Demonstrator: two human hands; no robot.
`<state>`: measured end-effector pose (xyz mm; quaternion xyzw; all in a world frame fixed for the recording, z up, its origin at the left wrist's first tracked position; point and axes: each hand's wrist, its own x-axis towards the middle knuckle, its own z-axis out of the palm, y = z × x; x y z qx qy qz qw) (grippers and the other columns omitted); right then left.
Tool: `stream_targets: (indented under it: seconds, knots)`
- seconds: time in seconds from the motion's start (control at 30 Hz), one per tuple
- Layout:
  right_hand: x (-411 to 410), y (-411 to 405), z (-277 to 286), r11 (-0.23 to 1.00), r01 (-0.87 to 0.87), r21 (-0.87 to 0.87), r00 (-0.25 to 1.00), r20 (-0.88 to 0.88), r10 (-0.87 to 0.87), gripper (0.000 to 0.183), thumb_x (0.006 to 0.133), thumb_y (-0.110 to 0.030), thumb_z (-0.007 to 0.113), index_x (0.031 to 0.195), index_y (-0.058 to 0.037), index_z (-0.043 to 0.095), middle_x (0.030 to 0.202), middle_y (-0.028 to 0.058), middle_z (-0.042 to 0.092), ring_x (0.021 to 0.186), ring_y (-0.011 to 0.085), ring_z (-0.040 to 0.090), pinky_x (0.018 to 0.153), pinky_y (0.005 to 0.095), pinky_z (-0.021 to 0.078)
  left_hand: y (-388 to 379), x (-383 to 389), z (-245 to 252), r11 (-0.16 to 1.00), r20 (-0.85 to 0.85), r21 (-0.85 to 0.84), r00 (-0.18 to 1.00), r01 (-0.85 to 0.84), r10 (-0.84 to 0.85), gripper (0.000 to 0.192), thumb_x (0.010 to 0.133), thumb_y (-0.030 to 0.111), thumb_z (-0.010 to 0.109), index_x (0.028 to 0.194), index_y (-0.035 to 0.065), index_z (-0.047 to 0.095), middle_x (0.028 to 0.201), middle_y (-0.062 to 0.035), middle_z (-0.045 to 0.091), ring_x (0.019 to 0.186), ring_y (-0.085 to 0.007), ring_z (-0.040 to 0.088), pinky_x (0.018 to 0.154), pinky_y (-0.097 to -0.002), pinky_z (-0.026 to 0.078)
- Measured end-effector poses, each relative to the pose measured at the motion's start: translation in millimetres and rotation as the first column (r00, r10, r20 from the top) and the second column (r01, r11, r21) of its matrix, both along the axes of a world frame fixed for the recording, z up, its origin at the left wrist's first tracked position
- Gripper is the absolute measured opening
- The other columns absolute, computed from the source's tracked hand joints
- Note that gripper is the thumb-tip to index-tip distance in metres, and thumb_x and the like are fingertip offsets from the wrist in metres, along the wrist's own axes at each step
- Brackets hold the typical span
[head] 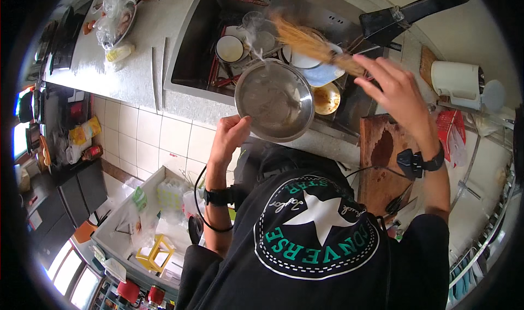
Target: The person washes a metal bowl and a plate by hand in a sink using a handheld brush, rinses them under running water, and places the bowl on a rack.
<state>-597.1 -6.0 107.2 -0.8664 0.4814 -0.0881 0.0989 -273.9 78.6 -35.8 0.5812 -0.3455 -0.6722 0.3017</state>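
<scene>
My left hand (pixel 231 136) grips the near left rim of a round stainless-steel basin (pixel 273 101). The basin is tilted over the front edge of the sink (pixel 184 80), and its inside looks wet. A blurred, clear streak like water (pixel 258 48) runs down to its far rim. In my right hand (pixel 395 89), the handle of a straw brush (pixel 305 42) sits between thumb and fingertips. The blurred bristles point left over the dishes. Under the brush lie a pale blue dish (pixel 325 76) and a stained bowl (pixel 326 99). A white bowl (pixel 229 49) sits farther left.
A black handle (pixel 413 15) juts over the sink's far right corner. A wet wooden cutting board (pixel 378 146) lies to the right, near a white pitcher (pixel 456 83) and a red basket (pixel 449 132). Plastic bags (pixel 112 19) rest on the left counter. Behind me stands a yellow stool (pixel 155 253).
</scene>
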Motion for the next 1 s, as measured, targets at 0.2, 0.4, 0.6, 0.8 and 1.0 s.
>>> stream_targets:
  seconds: [0.2,0.4,0.6,0.8,1.0]
  knots:
    - [6,14,-4,0.99,0.017,0.143,0.98,0.193,-0.045,0.032,0.083,-0.018,0.065,0.112,-0.0055,0.058,0.087,0.0118,0.061,0.071,0.0267,0.06,0.064,0.0351,0.0485,2,5,-1,0.999,-0.006,0.01,0.999,-0.033,0.033,0.034,0.091,0.02,0.053,0.06,0.0061,0.049,0.053,0.0049,0.041,0.045,-0.003,0.033,0.041,-0.0229,0.024]
    - [-43,43,-32,0.871,0.402,0.283,0.823,0.305,-0.479,0.03,0.089,-0.02,0.059,0.114,-0.0031,0.057,0.098,0.0108,0.065,0.081,0.0174,0.062,0.068,0.0283,0.0481,-3,9,-3,0.995,-0.01,-0.014,0.995,-0.097,0.097,0.034,0.089,0.02,0.055,0.059,0.0055,0.051,0.048,0.0027,0.043,0.041,-0.0042,0.035,0.04,-0.0215,0.024]
    - [-112,48,-64,0.581,0.531,0.617,0.407,0.415,-0.813,0.063,0.088,-0.026,0.061,0.141,-0.0083,0.032,0.068,-0.0046,0.047,0.055,0.0027,0.037,0.046,0.0185,0.0279,-28,-2,-6,0.998,0.011,-0.068,1.0,0.0,0.001,0.033,0.089,0.02,0.055,0.061,0.0033,0.056,0.051,-0.0025,0.053,0.041,-0.0043,0.039,0.038,-0.0206,0.027]
    - [-160,-15,-90,0.614,0.487,0.621,0.481,0.396,-0.782,0.072,0.086,-0.033,0.064,0.142,-0.0066,0.028,0.061,-0.0042,0.044,0.052,0.0045,0.038,0.045,0.0204,0.0287,-69,-14,2,0.969,0.402,-0.084,0.897,0.233,-0.181,0.029,0.081,0.019,0.058,0.066,-0.0045,0.062,0.049,-0.0056,0.055,0.04,-0.0064,0.046,0.038,-0.024,0.035]
    - [-169,-46,-113,0.616,0.412,0.671,0.563,0.345,-0.751,0.068,0.087,-0.037,0.061,0.142,-0.0101,0.03,0.06,-0.0054,0.041,0.052,0.0046,0.037,0.046,0.0199,0.0296,-70,-23,14,0.98,0.623,0.05,0.761,0.191,-0.18,0.029,0.077,0.023,0.061,0.074,-0.0056,0.066,0.054,-0.0096,0.061,0.045,-0.012,0.056,0.046,-0.0276,0.044]
